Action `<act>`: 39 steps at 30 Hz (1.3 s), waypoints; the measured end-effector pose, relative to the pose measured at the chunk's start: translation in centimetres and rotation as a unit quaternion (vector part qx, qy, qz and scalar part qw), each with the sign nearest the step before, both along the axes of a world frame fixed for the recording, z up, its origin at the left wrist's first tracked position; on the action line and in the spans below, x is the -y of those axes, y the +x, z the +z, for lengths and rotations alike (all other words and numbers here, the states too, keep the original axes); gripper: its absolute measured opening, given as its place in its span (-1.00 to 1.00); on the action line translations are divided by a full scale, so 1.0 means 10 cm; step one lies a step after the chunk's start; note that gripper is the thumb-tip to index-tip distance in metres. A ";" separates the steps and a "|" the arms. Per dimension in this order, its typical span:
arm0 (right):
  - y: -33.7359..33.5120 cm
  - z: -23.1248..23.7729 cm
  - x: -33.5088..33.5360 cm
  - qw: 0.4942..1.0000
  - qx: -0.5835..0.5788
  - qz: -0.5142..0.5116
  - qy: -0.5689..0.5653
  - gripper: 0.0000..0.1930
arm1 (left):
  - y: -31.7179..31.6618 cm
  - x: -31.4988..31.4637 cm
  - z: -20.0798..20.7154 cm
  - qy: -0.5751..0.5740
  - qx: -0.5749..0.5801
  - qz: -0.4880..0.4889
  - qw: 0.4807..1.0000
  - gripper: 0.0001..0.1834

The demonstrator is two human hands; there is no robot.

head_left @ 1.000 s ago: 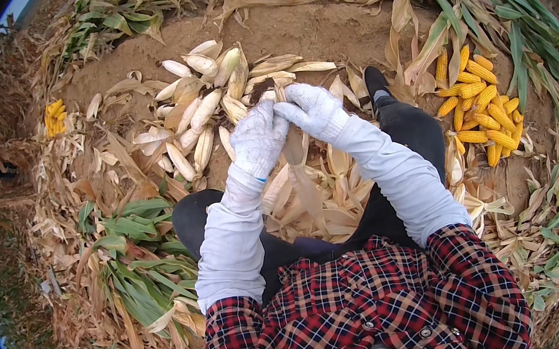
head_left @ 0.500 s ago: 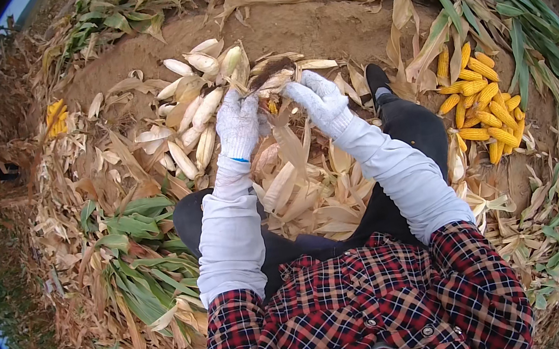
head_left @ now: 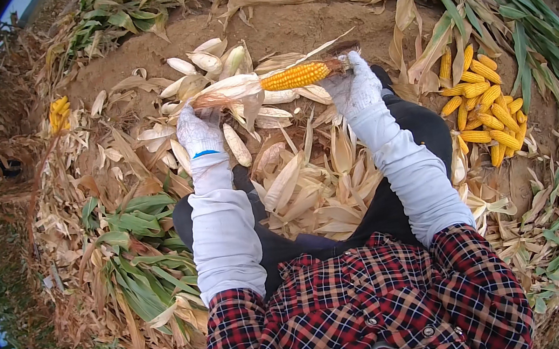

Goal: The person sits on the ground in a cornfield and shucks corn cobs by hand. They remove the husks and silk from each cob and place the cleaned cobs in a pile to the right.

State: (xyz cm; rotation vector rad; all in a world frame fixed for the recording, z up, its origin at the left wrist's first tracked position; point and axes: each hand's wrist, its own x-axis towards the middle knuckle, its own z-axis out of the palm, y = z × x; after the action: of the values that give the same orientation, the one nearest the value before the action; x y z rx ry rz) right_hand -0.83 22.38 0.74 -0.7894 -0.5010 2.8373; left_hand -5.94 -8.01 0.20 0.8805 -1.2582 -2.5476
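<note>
A partly husked ear of corn (head_left: 295, 76) stretches across between my gloved hands, its yellow kernels bare toward the right. Pale husk (head_left: 233, 90) with reddish silk runs from its left part to my left hand (head_left: 200, 130), whose fingers are closed on it. My right hand (head_left: 357, 90) grips the other end of the ear, where dark silk and a strip of husk stick out. My glove hides the very end of the ear there. Beyond and below my left hand lie several unhusked ears (head_left: 205, 62) in pale husks, one of them (head_left: 237, 145) just right of my left wrist.
To the right is a heap of husked yellow corn (head_left: 489, 101). Loose dry husks (head_left: 317, 191) cover the ground between my legs. Green leaves (head_left: 141, 277) lie at the left, and long stalks (head_left: 504, 3) curve along the far right. A smaller yellow pile (head_left: 59, 113) sits far left.
My hands have moved apart, the left one to the left and the right one to the right. Yellow kernels that were mostly covered now show between them.
</note>
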 end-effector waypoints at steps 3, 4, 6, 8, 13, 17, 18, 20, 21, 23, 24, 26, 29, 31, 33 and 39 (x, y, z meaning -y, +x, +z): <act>0.01 -0.10 -0.13 0.999 -0.026 0.016 -0.013 -0.73 | 0.03 -0.04 -0.03 -0.023 0.006 -0.008 1.000 -0.76; 0.03 -0.03 -0.10 1.000 -0.021 0.004 -0.018 -0.74 | 0.05 -0.05 -0.06 -0.036 0.012 -0.011 0.999 -0.76; 0.05 0.01 -0.09 0.999 -0.015 -0.004 -0.031 -0.74 | 0.10 -0.03 -0.09 -0.101 -0.008 -0.070 0.992 -0.70; 0.04 0.06 -0.10 0.999 -0.013 0.001 -0.047 -0.75 | 0.11 -0.04 -0.01 -0.234 -0.026 -0.154 0.960 -0.63; 0.04 -0.05 -0.04 0.998 -0.015 0.011 -0.059 -0.76 | 0.43 -0.58 0.36 -0.643 -0.189 -0.085 0.737 -0.26; 0.10 -0.01 0.06 0.996 -0.036 0.046 -0.067 -0.74 | 0.67 -0.84 0.36 -0.438 -0.157 -0.426 0.775 -0.22; 0.11 -0.04 0.06 0.995 -0.031 0.067 -0.060 -0.73 | 0.71 -0.94 0.34 -0.392 -0.191 -0.448 0.780 -0.20; 0.16 0.00 0.12 0.992 -0.024 0.112 -0.050 -0.72 | 0.75 -0.98 0.14 -0.363 -0.251 -0.398 0.805 -0.30; 0.16 -0.01 0.17 0.993 -0.022 0.106 -0.044 -0.70 | 0.73 -0.97 0.05 -0.334 -0.258 -0.394 0.817 -0.34; 0.17 0.04 0.16 0.995 -0.007 0.097 -0.024 -0.70 | 0.74 -0.92 0.13 -0.310 -0.208 -0.394 0.840 -0.51; 0.17 0.06 0.16 0.996 0.001 0.093 -0.014 -0.70 | 0.68 -0.88 0.06 -0.347 -0.231 -0.351 0.838 -0.57; 0.08 -0.04 -0.05 0.999 -0.011 0.045 -0.021 -0.75 | 0.58 -0.80 0.30 -0.286 -0.073 -0.325 0.898 -0.58; -0.04 -0.11 -0.27 0.999 -0.029 -0.032 -0.016 -0.85 | 0.35 -0.40 0.30 -0.099 -0.060 -0.217 0.969 -0.57; 0.04 -0.05 -0.19 0.999 0.028 -0.013 0.035 -0.85 | 0.35 -0.34 0.31 -0.175 -0.024 -0.196 0.965 -0.53; 0.01 -0.24 -0.26 0.994 0.042 0.028 0.094 -0.78 | 0.38 -0.30 0.31 -0.225 -0.013 -0.199 0.954 -0.49; 0.01 -0.18 -0.40 0.902 0.014 -0.071 0.425 -0.42 | 0.34 -0.15 0.31 -0.537 0.046 -0.213 0.815 -0.29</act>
State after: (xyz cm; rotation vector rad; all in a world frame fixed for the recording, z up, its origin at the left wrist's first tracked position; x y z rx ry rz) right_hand -0.72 26.41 -1.07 -0.6272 -1.4597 2.1124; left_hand -2.56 -6.50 3.34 0.4478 -2.6865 -1.4628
